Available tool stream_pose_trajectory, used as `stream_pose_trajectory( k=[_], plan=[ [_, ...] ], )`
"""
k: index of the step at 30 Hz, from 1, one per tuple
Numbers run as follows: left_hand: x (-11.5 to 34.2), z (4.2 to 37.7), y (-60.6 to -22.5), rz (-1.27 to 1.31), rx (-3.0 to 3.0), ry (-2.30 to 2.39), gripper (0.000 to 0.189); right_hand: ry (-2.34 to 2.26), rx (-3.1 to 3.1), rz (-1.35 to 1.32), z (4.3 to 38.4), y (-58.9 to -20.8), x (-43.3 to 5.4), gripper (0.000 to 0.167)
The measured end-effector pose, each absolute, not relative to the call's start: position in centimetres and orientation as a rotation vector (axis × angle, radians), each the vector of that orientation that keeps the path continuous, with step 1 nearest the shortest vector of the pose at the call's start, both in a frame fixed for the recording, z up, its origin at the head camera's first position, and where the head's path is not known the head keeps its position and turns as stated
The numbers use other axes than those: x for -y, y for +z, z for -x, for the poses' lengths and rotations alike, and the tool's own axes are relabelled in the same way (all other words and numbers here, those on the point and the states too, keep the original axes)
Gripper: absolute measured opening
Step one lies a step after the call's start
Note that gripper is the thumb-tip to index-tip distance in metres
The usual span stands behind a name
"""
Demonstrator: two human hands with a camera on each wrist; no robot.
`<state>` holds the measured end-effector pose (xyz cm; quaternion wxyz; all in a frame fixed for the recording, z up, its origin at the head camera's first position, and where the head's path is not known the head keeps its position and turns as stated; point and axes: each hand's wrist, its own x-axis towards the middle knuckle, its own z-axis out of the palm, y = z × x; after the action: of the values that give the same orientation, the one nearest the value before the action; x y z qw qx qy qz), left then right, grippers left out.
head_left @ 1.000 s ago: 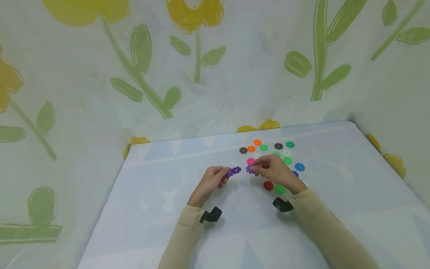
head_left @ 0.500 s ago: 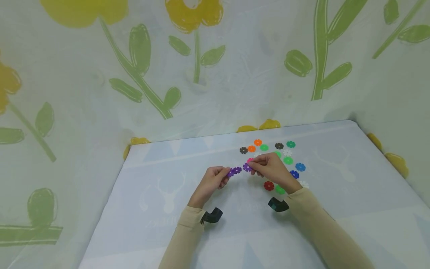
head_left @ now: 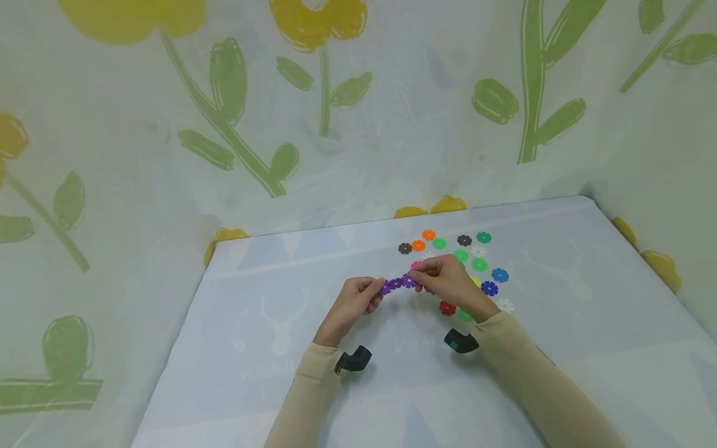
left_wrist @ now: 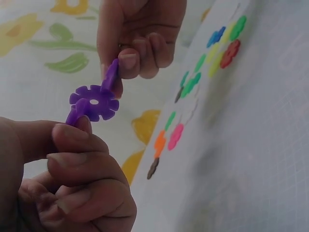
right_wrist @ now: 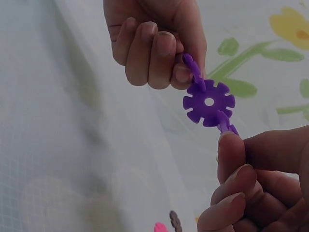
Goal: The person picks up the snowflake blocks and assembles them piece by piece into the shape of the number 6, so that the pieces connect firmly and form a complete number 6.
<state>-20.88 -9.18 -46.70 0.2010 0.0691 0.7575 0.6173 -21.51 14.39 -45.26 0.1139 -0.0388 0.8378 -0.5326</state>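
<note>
My left hand (head_left: 356, 302) pinches one purple notched disc (left_wrist: 76, 112) between thumb and forefinger, above the table. That disc sits crosswise in a middle purple disc (left_wrist: 94, 102), which faces the wrist cameras and has a round hole at its centre. From the other side my right hand (head_left: 448, 281) pinches a third purple disc (right_wrist: 227, 123) edge-on against the middle disc's rim. It touches a slot there; how deep it sits I cannot tell. Fingertips cover part of both outer discs.
Loose notched discs lie on the white table (head_left: 269, 373) beyond and under my right hand, among them a red disc (head_left: 447, 308), a dark blue disc (head_left: 490, 288) and an orange disc (head_left: 428, 234). A flower-patterned wall covering (head_left: 392, 155) rises behind the table's far edge.
My right hand has moved left with its purple disc, closing the gap until it meets the joined pair. The left hand has stayed nearly still, and the head view has shifted slightly.
</note>
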Motion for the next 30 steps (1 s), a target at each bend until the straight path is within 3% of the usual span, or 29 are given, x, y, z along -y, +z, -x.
stream_pose_trajectory(
  k=[12,30],
  plan=[
    [8.86,20.64,-46.86,-0.167,-2.077,1.793,0.043,-1.573,-2.493,0.211,21.05,-45.23,-13.99,0.021],
    [8.42,20.73,-46.82,-0.046,-2.082,1.866,0.040,-1.619,-2.476,0.141,21.01,-45.61,-13.56,0.024]
  ],
)
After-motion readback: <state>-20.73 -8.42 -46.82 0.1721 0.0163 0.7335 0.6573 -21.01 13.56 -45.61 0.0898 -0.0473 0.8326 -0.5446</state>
